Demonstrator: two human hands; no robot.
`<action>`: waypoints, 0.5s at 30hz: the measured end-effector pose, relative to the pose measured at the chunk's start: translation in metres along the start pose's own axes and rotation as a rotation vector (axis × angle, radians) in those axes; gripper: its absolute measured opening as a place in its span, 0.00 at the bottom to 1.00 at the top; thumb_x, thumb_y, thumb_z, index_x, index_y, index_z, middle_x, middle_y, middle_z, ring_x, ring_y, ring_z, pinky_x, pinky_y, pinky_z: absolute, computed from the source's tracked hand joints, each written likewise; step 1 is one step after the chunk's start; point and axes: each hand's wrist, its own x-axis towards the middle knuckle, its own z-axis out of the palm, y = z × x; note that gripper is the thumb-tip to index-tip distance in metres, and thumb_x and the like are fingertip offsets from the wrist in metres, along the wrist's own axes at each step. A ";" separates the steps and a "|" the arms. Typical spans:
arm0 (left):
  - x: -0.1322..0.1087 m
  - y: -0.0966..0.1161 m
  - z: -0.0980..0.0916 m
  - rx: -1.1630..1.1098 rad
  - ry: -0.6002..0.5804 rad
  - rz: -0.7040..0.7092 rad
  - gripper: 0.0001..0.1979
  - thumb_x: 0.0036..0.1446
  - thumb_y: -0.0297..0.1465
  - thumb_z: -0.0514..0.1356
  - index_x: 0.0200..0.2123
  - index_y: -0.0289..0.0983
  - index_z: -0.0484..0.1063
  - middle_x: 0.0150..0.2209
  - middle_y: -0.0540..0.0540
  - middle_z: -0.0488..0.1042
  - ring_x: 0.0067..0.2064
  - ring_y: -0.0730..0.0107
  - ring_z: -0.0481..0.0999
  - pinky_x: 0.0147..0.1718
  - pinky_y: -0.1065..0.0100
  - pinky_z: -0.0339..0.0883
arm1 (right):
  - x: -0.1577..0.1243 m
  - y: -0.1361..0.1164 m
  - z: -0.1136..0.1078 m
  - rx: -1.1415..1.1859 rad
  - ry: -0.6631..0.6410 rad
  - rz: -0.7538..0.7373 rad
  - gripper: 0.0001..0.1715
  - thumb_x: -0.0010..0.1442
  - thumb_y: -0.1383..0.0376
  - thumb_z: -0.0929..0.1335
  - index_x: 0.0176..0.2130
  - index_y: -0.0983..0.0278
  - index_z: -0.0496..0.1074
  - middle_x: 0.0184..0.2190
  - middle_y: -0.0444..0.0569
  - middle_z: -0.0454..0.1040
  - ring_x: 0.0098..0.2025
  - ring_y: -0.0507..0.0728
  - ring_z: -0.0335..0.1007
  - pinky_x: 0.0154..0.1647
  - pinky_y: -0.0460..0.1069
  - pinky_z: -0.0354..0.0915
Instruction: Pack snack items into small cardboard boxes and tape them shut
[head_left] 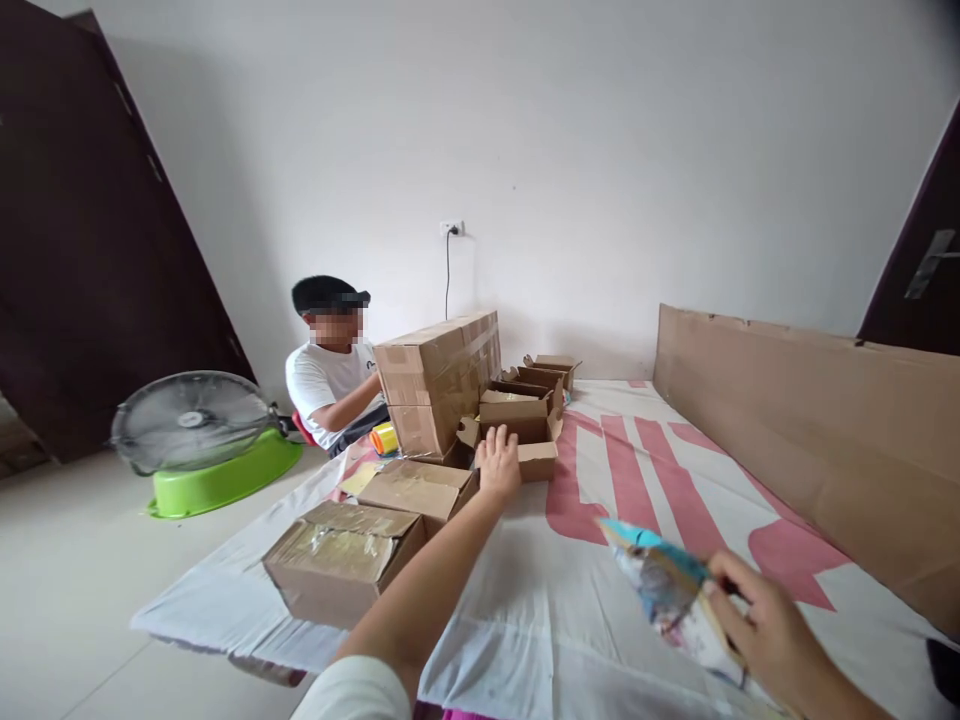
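My left hand (499,462) reaches forward to an open cardboard box (538,463), its fingers bent over the box's near left edge. The box's flaps stand up, and its inside is mostly hidden. At the lower right, my right hand (772,620) grips a crumpled, printed packet (667,590) in blue, white and tan, held above the cloth. The packet is blurred, so its print cannot be read. Behind the left hand, several more open boxes (536,380) stand in a row.
Taped closed boxes (337,560) lie left of my forearm, beside a taller stack (435,380). Across the table sits a person (330,370) near an orange-yellow tape roll (384,438). A cardboard panel (810,430) borders the right side. A fan (193,420) rests over a green basin (225,480).
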 end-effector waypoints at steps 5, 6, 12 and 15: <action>-0.082 0.041 0.047 -0.486 -0.426 0.381 0.31 0.61 0.39 0.56 0.65 0.40 0.53 0.61 0.38 0.64 0.60 0.56 0.65 0.56 0.55 0.62 | -0.005 0.027 0.057 0.012 -0.284 0.013 0.10 0.58 0.62 0.61 0.26 0.60 0.57 0.22 0.39 0.62 0.26 0.51 0.58 0.28 0.45 0.56; -0.100 0.045 0.057 -0.647 -0.625 0.455 0.41 0.54 0.42 0.63 0.66 0.40 0.50 0.62 0.38 0.62 0.61 0.54 0.64 0.56 0.56 0.62 | -0.003 0.031 0.066 0.015 -0.318 0.027 0.08 0.58 0.63 0.62 0.27 0.61 0.59 0.22 0.39 0.63 0.26 0.51 0.59 0.29 0.45 0.56; -0.165 0.039 0.098 -0.904 -0.718 -0.079 0.25 0.42 0.33 0.67 0.46 0.36 0.73 0.37 0.47 0.76 0.38 0.64 0.74 0.38 0.66 0.67 | -0.001 0.052 0.073 0.321 -0.510 0.147 0.20 0.62 0.49 0.61 0.35 0.62 0.69 0.29 0.45 0.72 0.34 0.54 0.68 0.37 0.48 0.63; -0.172 0.031 0.108 -0.998 -0.528 -0.226 0.20 0.39 0.27 0.65 0.40 0.34 0.73 0.33 0.49 0.74 0.35 0.68 0.72 0.35 0.70 0.65 | -0.021 0.067 0.062 0.468 -0.528 0.164 0.39 0.50 0.40 0.68 0.52 0.62 0.69 0.50 0.54 0.72 0.54 0.63 0.66 0.55 0.54 0.62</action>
